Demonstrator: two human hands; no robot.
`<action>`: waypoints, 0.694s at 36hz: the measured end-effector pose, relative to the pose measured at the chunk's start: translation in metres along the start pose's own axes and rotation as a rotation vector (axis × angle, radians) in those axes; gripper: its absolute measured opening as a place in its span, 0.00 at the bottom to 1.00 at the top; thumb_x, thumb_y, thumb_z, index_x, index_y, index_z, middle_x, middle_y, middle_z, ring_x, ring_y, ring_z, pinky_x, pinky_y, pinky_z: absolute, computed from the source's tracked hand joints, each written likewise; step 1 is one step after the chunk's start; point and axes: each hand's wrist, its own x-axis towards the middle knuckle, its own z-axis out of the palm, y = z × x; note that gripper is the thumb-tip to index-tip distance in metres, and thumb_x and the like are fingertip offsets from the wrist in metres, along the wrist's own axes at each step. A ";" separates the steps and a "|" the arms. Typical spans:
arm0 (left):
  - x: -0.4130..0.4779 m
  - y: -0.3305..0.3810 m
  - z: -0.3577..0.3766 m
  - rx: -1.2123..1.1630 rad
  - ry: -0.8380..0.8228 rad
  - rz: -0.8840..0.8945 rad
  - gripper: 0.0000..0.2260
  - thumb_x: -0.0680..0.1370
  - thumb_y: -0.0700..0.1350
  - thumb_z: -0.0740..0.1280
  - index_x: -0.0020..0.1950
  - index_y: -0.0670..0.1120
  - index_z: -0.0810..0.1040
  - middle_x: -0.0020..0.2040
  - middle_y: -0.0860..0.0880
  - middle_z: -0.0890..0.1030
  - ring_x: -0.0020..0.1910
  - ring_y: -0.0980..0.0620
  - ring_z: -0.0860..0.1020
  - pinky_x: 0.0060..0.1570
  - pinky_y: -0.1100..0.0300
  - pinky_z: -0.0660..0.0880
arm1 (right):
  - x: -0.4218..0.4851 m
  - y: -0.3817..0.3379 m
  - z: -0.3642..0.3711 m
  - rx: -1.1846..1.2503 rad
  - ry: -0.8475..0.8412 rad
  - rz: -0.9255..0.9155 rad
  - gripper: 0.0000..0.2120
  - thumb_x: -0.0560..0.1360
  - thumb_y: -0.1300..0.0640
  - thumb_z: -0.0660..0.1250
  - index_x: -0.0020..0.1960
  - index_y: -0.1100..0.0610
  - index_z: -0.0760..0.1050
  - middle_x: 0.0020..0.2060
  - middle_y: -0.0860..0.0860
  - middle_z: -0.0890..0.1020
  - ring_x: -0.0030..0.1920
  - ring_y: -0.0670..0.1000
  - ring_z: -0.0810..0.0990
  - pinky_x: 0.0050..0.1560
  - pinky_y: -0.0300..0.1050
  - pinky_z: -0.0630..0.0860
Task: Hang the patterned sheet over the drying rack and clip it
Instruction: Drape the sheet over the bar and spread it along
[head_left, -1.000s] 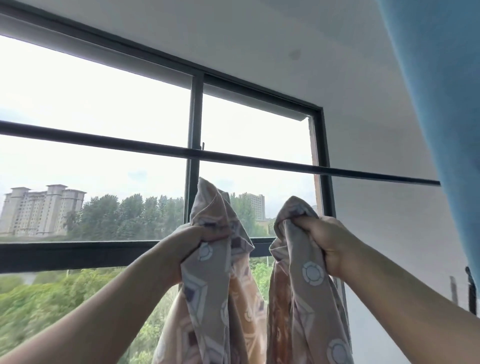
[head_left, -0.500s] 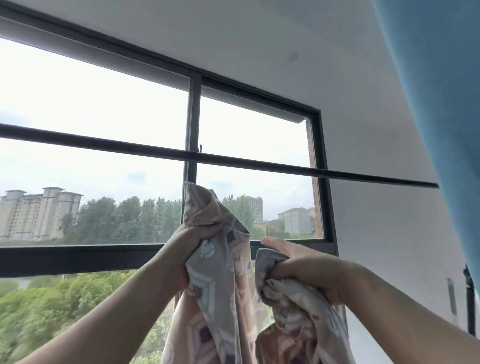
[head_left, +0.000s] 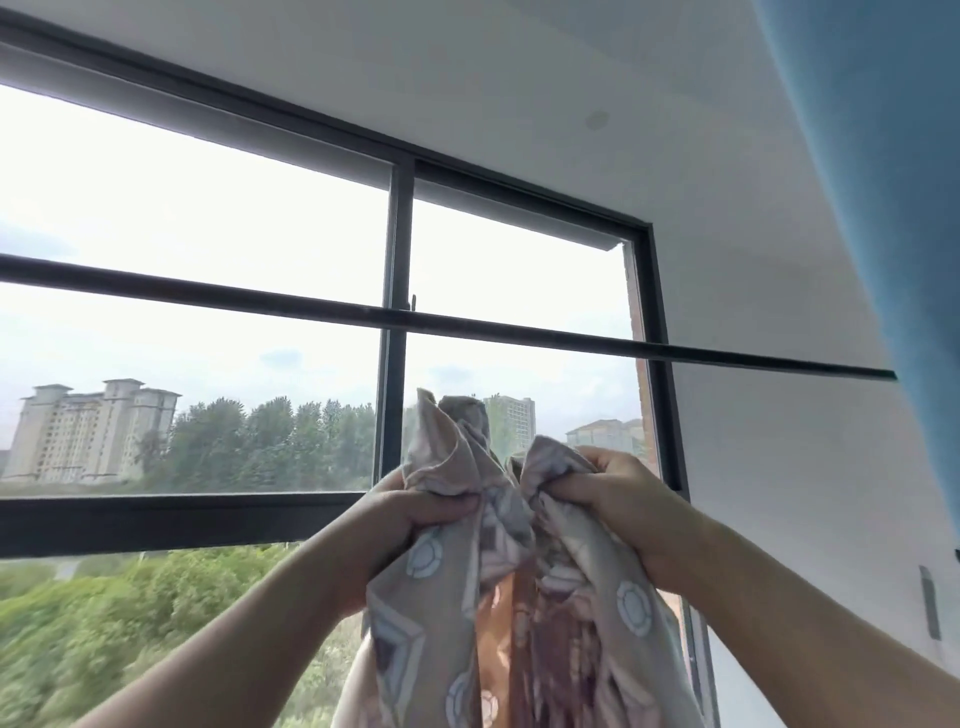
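The patterned sheet (head_left: 467, 613), beige-pink with circle and diamond motifs, hangs bunched in front of me below the dark horizontal drying rod (head_left: 519, 332). My left hand (head_left: 410, 514) grips one bunched fold, whose top sticks up above the fist. My right hand (head_left: 608, 493) grips a second fold close beside it. Both hands are raised and almost touching, well under the rod. The sheet's lower part runs out of the frame.
A large dark-framed window (head_left: 395, 249) fills the view behind the rod, with buildings and trees outside. A white wall (head_left: 779, 493) stands to the right. Blue fabric (head_left: 893, 182) hangs at the upper right, reaching down to the rod's right end.
My right hand dropped, took a new hold on the sheet and rose again, ending closer to my left hand. The left hand kept its grip and shifted slightly.
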 end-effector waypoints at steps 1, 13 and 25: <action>-0.001 -0.002 0.004 0.005 -0.016 -0.006 0.15 0.61 0.34 0.71 0.46 0.42 0.76 0.32 0.42 0.81 0.27 0.48 0.79 0.28 0.59 0.77 | 0.000 -0.003 0.005 0.012 -0.030 0.001 0.04 0.71 0.66 0.68 0.45 0.60 0.76 0.32 0.56 0.81 0.31 0.53 0.79 0.36 0.45 0.77; 0.000 -0.008 0.000 -0.065 0.057 0.062 0.11 0.71 0.28 0.65 0.45 0.42 0.77 0.32 0.43 0.82 0.27 0.48 0.80 0.27 0.59 0.78 | -0.008 -0.004 -0.010 -0.029 -0.020 0.070 0.05 0.72 0.65 0.66 0.48 0.59 0.75 0.29 0.53 0.79 0.26 0.48 0.77 0.27 0.40 0.74; 0.003 0.013 -0.020 -0.003 0.192 0.050 0.10 0.66 0.33 0.70 0.45 0.39 0.76 0.32 0.43 0.80 0.25 0.48 0.79 0.25 0.59 0.78 | -0.013 0.001 -0.028 -0.354 -0.015 0.211 0.06 0.71 0.66 0.67 0.46 0.60 0.73 0.36 0.56 0.79 0.33 0.51 0.78 0.34 0.43 0.77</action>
